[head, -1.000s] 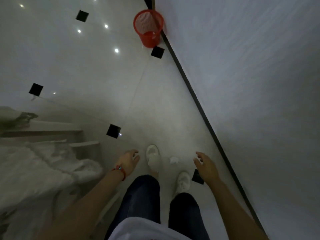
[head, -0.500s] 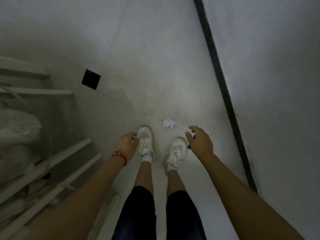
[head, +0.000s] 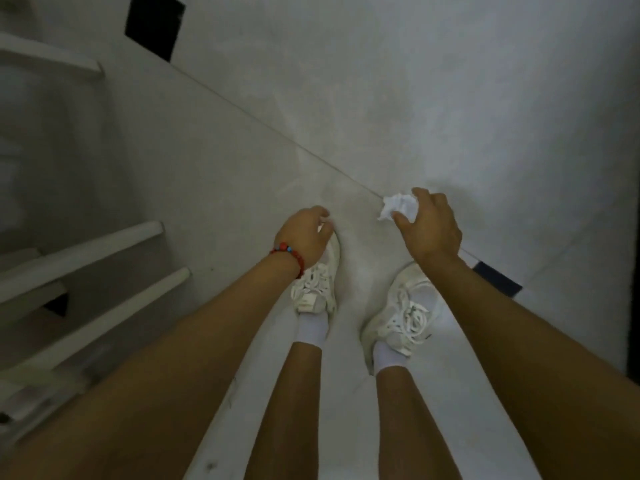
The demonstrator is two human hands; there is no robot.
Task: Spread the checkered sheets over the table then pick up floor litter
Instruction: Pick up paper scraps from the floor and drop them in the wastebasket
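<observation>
The person bends down low over the pale floor [head: 346,98], and both arms reach toward the shoes. The right hand [head: 431,230] has its fingers and thumb curled round a crumpled white paper ball [head: 398,207], which sits on the floor just in front of the right shoe [head: 405,313]. It looks like the hand is grabbing the ball so it can be lifted off the floor, because this is the litter that has to be picked up. The left hand [head: 304,233], with a red bead bracelet [head: 289,258] on its wrist, hangs above the left shoe [head: 317,285]. Its fingers are curled, and a little white bit shows at the fingertips, maybe another scrap of litter, but it is too small to be sure. White wooden bars [head: 86,251] stand at the left side. No checkered sheets or table can be seen here, so that part cannot be judged.
</observation>
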